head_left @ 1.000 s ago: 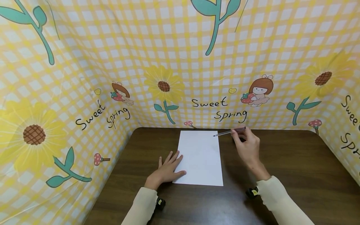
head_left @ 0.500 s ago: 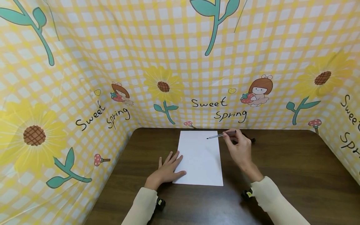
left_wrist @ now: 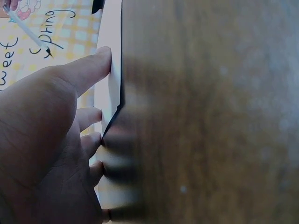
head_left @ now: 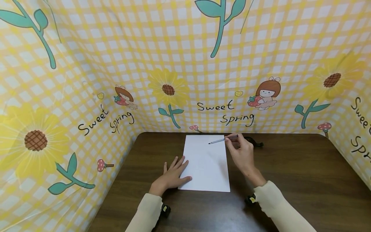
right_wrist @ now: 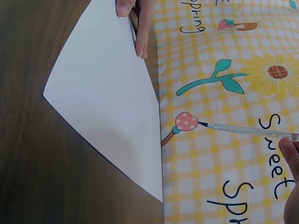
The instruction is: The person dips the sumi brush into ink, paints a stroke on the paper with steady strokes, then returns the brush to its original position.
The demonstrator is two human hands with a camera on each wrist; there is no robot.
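Observation:
A blank white sheet of paper (head_left: 205,164) lies flat on the dark wooden table. My left hand (head_left: 171,175) rests on its lower left edge, fingers and thumb spread. In the left wrist view the thumb of this hand (left_wrist: 46,126) lies over the paper's edge (left_wrist: 113,70). Over the right upper part of the sheet, my right hand (head_left: 242,153) pinches a clear-barrelled pen (head_left: 217,141) between thumb and fingers. Its dark tip points left, and the right wrist view shows the pen (right_wrist: 247,131) raised off the sheet (right_wrist: 103,93).
A small black curved object (head_left: 255,141) lies on the table (head_left: 290,167) behind my right hand, partly hidden by it. A yellow checked cloth (head_left: 185,58) with flower prints hangs around the table's back and sides.
My right hand has moved left with the pen, so the tip has come further over the paper. The black object behind it has come into sight. My left hand stays still.

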